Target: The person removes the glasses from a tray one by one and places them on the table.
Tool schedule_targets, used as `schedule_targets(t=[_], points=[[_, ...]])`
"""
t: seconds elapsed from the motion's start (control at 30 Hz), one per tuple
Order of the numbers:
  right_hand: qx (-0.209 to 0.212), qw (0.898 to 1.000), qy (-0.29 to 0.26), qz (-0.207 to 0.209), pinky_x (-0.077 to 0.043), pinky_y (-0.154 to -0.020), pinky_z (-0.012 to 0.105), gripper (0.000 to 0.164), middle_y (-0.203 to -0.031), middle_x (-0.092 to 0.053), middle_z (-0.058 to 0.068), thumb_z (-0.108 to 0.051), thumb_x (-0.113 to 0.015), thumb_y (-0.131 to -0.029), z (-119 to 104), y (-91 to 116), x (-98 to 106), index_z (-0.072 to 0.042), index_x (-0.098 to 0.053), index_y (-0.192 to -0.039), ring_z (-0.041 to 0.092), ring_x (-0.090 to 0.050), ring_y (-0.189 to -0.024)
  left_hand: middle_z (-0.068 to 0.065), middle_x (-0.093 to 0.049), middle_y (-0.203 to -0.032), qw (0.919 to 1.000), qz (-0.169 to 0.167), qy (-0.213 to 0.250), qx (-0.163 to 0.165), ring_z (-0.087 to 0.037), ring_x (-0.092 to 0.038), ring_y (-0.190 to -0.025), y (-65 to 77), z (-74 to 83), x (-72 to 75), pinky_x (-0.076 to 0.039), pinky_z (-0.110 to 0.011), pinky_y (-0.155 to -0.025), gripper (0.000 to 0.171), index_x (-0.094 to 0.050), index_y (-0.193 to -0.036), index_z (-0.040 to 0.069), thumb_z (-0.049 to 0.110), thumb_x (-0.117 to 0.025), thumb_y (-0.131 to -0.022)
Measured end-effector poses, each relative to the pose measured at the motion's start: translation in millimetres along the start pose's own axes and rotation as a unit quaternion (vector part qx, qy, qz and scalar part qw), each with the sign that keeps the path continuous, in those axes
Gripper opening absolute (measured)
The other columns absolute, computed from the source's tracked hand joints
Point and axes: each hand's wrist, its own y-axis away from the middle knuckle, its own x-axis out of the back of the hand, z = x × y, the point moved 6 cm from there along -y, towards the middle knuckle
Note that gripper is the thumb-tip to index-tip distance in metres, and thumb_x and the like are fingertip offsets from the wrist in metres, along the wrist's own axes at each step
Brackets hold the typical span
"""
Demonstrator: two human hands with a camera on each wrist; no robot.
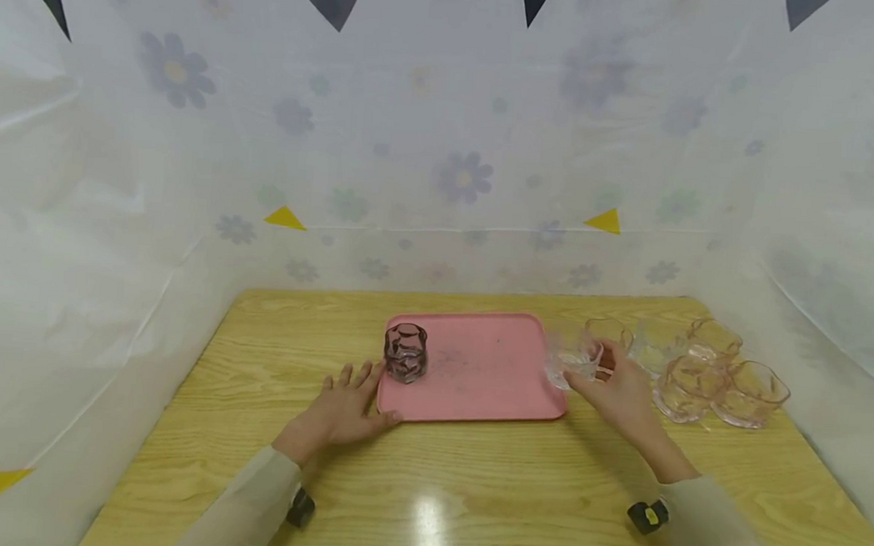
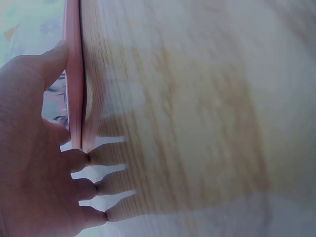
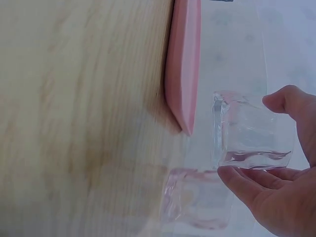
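Note:
My right hand (image 1: 613, 396) grips a clear glass (image 3: 254, 131) between thumb and fingers, over the right end of the pink tray (image 1: 484, 368). In the right wrist view the glass is held above table level, beside the tray's corner. A dark purple glass (image 1: 405, 353) stands upright on the tray's left end. With fingers spread, my left hand (image 1: 342, 409) rests at the tray's near left corner, its thumb and forefinger touching the rim. The left wrist view shows the other fingertips down on the table.
Several clear and pink-tinted glasses, among them a front pink glass (image 1: 689, 387) and a right-hand pink glass (image 1: 751, 394), stand grouped on the wooden table (image 1: 363, 502) at the right. White flowered sheeting (image 1: 460, 141) encloses the table at the back and sides.

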Motion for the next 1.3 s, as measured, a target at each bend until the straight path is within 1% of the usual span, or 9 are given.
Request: schedule_targets(t=[0.27, 0.33, 0.43, 0.5, 0.67, 0.87, 1.0, 1.2, 1.3], points=[[-0.023, 1.0, 0.008, 0.016, -0.052, -0.105, 0.055, 0.082, -0.138, -0.056, 0.031, -0.034, -0.079, -0.096, 19.3, 18.4, 19.9, 0.008, -0.038, -0.154, 0.05, -0.056, -0.131, -0.021, -0.018, -0.175, 1.0, 0.0, 0.002, -0.001, -0.055, -0.013, -0.159, 0.0, 0.4, -0.4, -0.012, -0.077, -0.125, 0.099, -0.014, -0.171, 0.013, 0.072, -0.049, -0.101], [-0.021, 1.0, 0.007, 0.022, -0.056, -0.103, 0.046, 0.08, -0.137, -0.056, 0.031, -0.032, -0.08, -0.096, 22.8, 22.5, 23.6, 0.009, -0.04, -0.152, 0.05, -0.056, -0.131, -0.021, -0.018, -0.175, 1.0, 0.0, 0.003, -0.001, -0.055, -0.013, -0.159, 0.2, 0.7, -0.3, -0.012, -0.076, -0.125, 0.099, -0.014, -0.171, 0.013, 0.072, -0.049, -0.101], [-0.021, 0.999, 0.009, 0.029, -0.058, -0.094, 0.019, 0.081, -0.137, -0.056, 0.031, -0.03, -0.081, -0.095, 27.2, 27.7, 28.6, 0.009, -0.04, -0.153, 0.05, -0.057, -0.129, -0.021, -0.018, -0.175, 1.0, 0.0, 0.005, -0.001, -0.055, -0.013, -0.159, 0.7, 1.0, 0.2, -0.012, -0.077, -0.125, 0.099, -0.014, -0.171, 0.012, 0.072, -0.05, -0.1], [-0.022, 0.999, 0.016, 0.036, -0.056, -0.088, 0.011, 0.08, -0.135, -0.058, 0.032, -0.03, -0.082, -0.094, 29.6, 30.6, 32.0, 0.009, -0.041, -0.152, 0.049, -0.059, -0.127, -0.022, -0.018, -0.175, 1.0, 0.0, 0.004, 0.0, -0.055, -0.013, -0.159, 0.7, 1.0, 0.5, -0.012, -0.077, -0.125, 0.099, -0.014, -0.171, 0.012, 0.072, -0.05, -0.1], [-0.026, 0.998, 0.039, 0.052, -0.06, -0.084, 0.018, 0.079, -0.134, -0.061, 0.037, -0.031, -0.082, -0.094, 33.9, 36.2, 38.6, 0.009, -0.044, -0.15, 0.053, -0.063, -0.122, -0.022, -0.019, -0.175, 1.0, 0.001, 0.004, 0.0, -0.055, -0.013, -0.159, 1.1, 1.6, 1.7, -0.012, -0.077, -0.125, 0.098, -0.015, -0.171, 0.012, 0.071, -0.05, -0.101], [-0.032, 0.998, 0.028, 0.054, -0.05, -0.08, 0.001, 0.084, -0.137, -0.057, 0.042, -0.029, -0.082, -0.094, 39.6, 40.5, 41.7, 0.014, -0.039, -0.152, 0.058, -0.059, -0.124, -0.022, -0.019, -0.174, 1.0, 0.0, 0.003, -0.002, -0.056, -0.013, -0.159, 1.7, 1.1, 0.2, -0.013, -0.077, -0.125, 0.099, -0.014, -0.171, 0.012, 0.071, -0.05, -0.101], [-0.042, 0.997, 0.036, 0.054, -0.053, -0.078, 0.004, 0.087, -0.139, -0.054, 0.046, -0.029, -0.082, -0.094, 42.6, 42.4, 43.2, 0.017, -0.037, -0.152, 0.061, -0.059, -0.124, -0.022, -0.019, -0.175, 1.0, -0.001, 0.003, -0.002, -0.055, -0.013, -0.159, 1.2, 0.1, -1.1, -0.013, -0.077, -0.125, 0.099, -0.014, -0.171, 0.012, 0.073, -0.049, -0.1], [-0.049, 0.996, 0.055, 0.056, -0.063, -0.083, 0.033, 0.088, -0.14, -0.053, 0.047, -0.032, -0.081, -0.095, 44.9, 42.3, 45.1, 0.018, -0.037, -0.152, 0.061, -0.058, -0.124, -0.022, -0.018, -0.175, 1.0, 0.0, 0.001, -0.001, -0.055, -0.014, -0.159, 1.2, 0.0, -0.6, -0.013, -0.076, -0.125, 0.1, -0.014, -0.171, 0.012, 0.073, -0.049, -0.1], [-0.05, 0.995, 0.057, 0.058, -0.063, -0.083, 0.037, 0.087, -0.139, -0.053, 0.046, -0.032, -0.081, -0.095, 46.1, 41.8, 45.6, 0.019, -0.038, -0.151, 0.061, -0.058, -0.124, -0.022, -0.018, -0.175, 1.0, 0.001, 0.002, -0.002, -0.056, -0.014, -0.159, 1.3, 0.2, 0.1, -0.012, -0.077, -0.125, 0.1, -0.014, -0.171, 0.012, 0.073, -0.049, -0.1]])
